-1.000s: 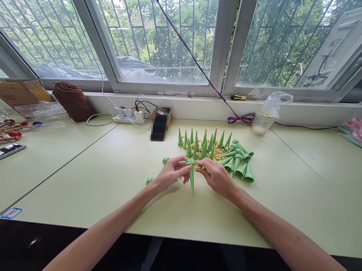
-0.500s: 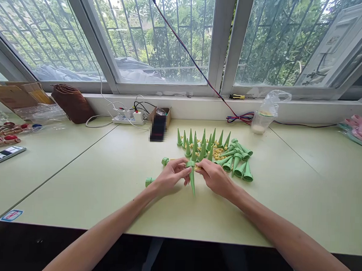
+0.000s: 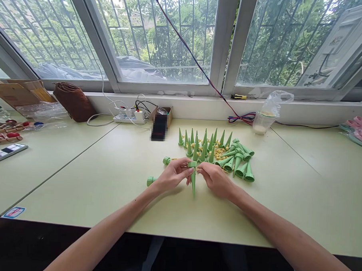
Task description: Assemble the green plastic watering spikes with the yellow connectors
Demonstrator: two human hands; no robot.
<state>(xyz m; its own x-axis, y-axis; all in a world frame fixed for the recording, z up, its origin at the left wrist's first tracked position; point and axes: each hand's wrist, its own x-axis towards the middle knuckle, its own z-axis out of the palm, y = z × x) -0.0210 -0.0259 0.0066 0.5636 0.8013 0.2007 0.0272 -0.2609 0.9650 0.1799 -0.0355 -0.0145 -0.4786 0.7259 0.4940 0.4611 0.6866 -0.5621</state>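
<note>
My left hand [image 3: 173,174] pinches a green plant watering spike [image 3: 193,184] by its capped end, its tip hanging toward me. Close on its right, my right hand [image 3: 217,178] is closed with thumb and forefinger pressed on a small yellow valve piece at the spike's collar; the fingers mostly hide it. Behind both hands, several green spikes [image 3: 189,151] stand upright on their caps. Small yellow pieces [image 3: 219,154] lie scattered among them. A pile of loose green cones [image 3: 241,170] rests to the right. Two capped green parts lie left, one [image 3: 166,160] behind the other [image 3: 150,181].
The pale table [image 3: 85,191] meets a window sill. At the back are a power strip [image 3: 129,118], a small box [image 3: 167,115], a bundled cable [image 3: 241,119] and a plastic cup [image 3: 261,124] with a bag. Far left lie a phone [image 3: 6,154] and wooden toys [image 3: 11,135].
My right fingers have shifted slightly at the spike's collar, and less of the yellow piece shows. The left hand keeps hold of the spike. The view sways slightly.
</note>
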